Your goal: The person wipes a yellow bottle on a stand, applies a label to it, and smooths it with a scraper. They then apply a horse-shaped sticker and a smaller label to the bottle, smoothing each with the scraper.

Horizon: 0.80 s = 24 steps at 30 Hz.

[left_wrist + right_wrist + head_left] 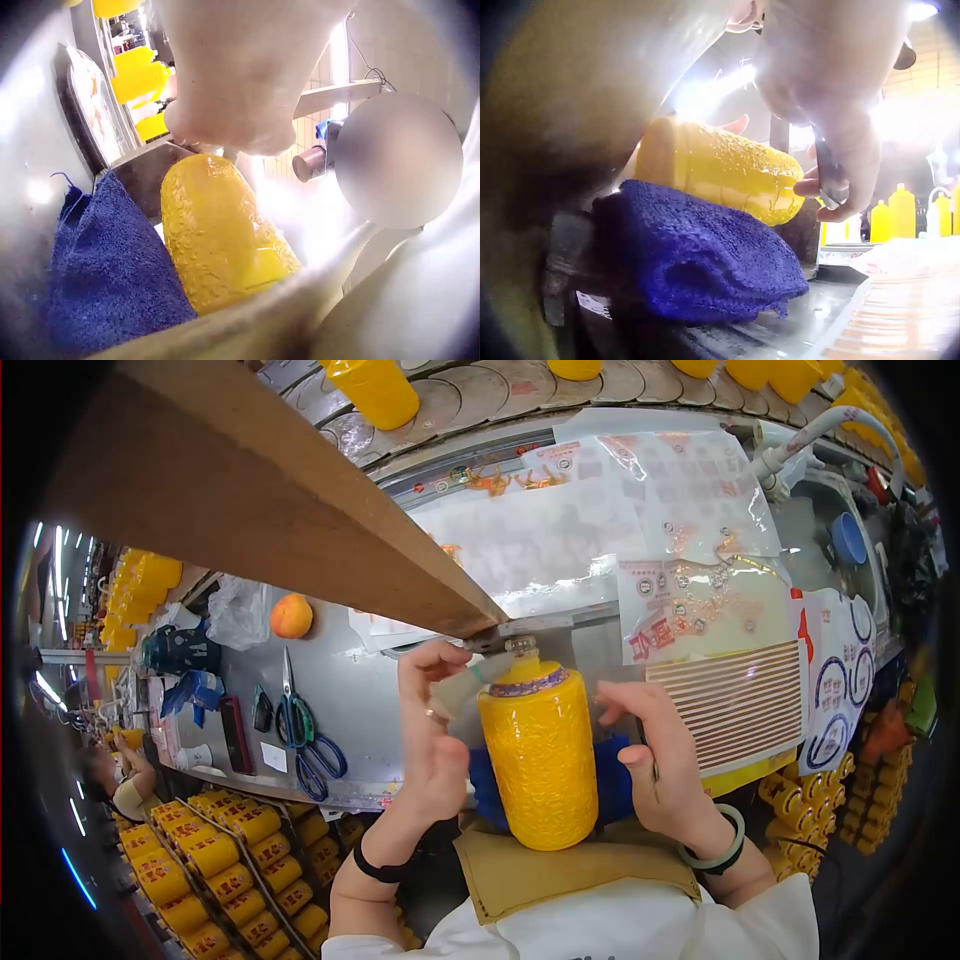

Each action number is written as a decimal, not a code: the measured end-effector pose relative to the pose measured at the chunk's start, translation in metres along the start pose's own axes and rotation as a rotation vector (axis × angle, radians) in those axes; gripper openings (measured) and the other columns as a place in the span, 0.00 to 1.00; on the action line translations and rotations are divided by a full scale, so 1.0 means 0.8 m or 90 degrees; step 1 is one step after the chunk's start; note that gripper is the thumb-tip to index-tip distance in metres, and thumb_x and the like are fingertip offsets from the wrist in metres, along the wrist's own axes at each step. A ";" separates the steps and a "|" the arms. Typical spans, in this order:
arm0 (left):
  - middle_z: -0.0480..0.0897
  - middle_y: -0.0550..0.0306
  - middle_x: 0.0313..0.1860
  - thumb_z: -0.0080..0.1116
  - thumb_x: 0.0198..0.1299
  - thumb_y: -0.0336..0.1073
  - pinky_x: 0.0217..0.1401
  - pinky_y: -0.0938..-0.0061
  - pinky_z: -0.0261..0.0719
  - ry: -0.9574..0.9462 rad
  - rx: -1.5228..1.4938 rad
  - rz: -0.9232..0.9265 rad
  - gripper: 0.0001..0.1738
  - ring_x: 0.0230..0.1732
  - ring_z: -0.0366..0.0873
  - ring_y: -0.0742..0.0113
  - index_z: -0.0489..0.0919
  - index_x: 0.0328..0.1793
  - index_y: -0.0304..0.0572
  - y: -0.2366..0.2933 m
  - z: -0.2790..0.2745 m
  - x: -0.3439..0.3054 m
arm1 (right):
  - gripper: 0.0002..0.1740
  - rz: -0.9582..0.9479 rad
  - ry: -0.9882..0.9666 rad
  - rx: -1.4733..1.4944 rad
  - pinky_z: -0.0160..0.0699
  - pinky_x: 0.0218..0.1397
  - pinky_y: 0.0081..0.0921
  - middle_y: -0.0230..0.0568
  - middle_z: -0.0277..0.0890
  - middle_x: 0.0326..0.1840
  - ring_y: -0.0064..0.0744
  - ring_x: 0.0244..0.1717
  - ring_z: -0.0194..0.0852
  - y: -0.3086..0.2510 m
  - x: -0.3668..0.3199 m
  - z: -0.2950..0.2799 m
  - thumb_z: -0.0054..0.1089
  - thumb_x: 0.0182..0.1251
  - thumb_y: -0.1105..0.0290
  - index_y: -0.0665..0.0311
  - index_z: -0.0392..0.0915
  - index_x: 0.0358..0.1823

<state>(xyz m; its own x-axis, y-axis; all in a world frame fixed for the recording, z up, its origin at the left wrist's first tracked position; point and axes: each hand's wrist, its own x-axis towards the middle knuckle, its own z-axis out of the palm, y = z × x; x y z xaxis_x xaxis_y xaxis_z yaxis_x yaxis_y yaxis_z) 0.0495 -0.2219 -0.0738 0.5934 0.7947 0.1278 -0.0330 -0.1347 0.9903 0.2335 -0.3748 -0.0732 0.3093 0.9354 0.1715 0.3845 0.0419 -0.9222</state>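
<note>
A glossy yellow bottle [540,760] with an embossed surface lies tilted on a folded blue towel [705,255], its neck towards a wooden post. Around its shoulder runs a purple patterned band [528,684], and a clear stopper [521,645] tops the neck. My left hand [432,730] is to the left of the neck, holding nothing that shows, one blurred finger reaching towards it. On the other side, my right hand [660,750] has its fingertips close to the bottle's shoulder. In the right wrist view its curled fingers hold a small dark metal tool [829,176], whose kind is unclear.
The thick wooden post [330,510] slants over the bench from upper left. Scissors [290,710] and a peach [291,617] lie at left. Printed sticker sheets [700,600] and a striped sheet [735,705] cover the right. Crates of yellow bottles [210,860] stand lower left.
</note>
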 end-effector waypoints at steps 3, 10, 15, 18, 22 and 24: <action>0.76 0.42 0.62 0.52 0.75 0.53 0.68 0.64 0.71 0.031 0.087 0.073 0.32 0.60 0.76 0.56 0.79 0.63 0.26 -0.009 -0.020 -0.011 | 0.25 0.018 0.001 0.001 0.81 0.48 0.33 0.50 0.75 0.57 0.40 0.43 0.78 -0.003 -0.005 -0.002 0.59 0.78 0.60 0.67 0.75 0.68; 0.84 0.42 0.55 0.70 0.61 0.33 0.62 0.62 0.78 -0.036 0.233 0.214 0.25 0.58 0.80 0.52 0.81 0.62 0.29 -0.009 -0.006 -0.017 | 0.24 -0.063 -0.038 -0.108 0.81 0.46 0.35 0.45 0.76 0.53 0.40 0.40 0.78 -0.007 0.042 0.004 0.69 0.67 0.66 0.57 0.82 0.64; 0.84 0.44 0.56 0.76 0.53 0.29 0.61 0.65 0.80 -0.044 0.270 0.193 0.26 0.58 0.81 0.51 0.84 0.60 0.33 -0.006 -0.007 -0.019 | 0.21 -0.069 -0.022 -0.095 0.79 0.46 0.35 0.40 0.77 0.53 0.36 0.38 0.77 0.002 0.043 0.014 0.71 0.65 0.66 0.55 0.85 0.60; 0.85 0.46 0.57 0.76 0.53 0.29 0.61 0.64 0.80 -0.049 0.282 0.193 0.26 0.59 0.81 0.51 0.84 0.60 0.34 -0.006 -0.007 -0.020 | 0.21 -0.074 -0.016 -0.122 0.78 0.46 0.34 0.39 0.77 0.52 0.34 0.37 0.77 0.002 0.043 0.014 0.71 0.64 0.67 0.54 0.85 0.59; 0.85 0.46 0.57 0.76 0.53 0.28 0.61 0.65 0.80 -0.040 0.286 0.191 0.26 0.60 0.81 0.51 0.85 0.60 0.34 -0.004 -0.004 -0.022 | 0.21 -0.079 -0.007 -0.130 0.78 0.45 0.34 0.39 0.78 0.52 0.34 0.37 0.77 0.001 0.043 0.016 0.72 0.63 0.67 0.53 0.85 0.59; 0.86 0.46 0.57 0.77 0.53 0.29 0.62 0.63 0.80 -0.041 0.292 0.176 0.26 0.60 0.80 0.51 0.84 0.60 0.34 -0.004 -0.004 -0.024 | 0.21 -0.075 -0.004 -0.115 0.79 0.45 0.35 0.39 0.78 0.53 0.35 0.38 0.78 0.000 0.043 0.016 0.72 0.63 0.69 0.55 0.85 0.59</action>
<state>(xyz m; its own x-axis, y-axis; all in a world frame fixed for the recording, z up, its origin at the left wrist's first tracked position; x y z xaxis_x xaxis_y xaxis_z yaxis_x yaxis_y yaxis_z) 0.0360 -0.2347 -0.0789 0.6608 0.6571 0.3627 0.1509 -0.5898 0.7933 0.2328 -0.3377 -0.0718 0.2481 0.9297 0.2721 0.5681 0.0879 -0.8183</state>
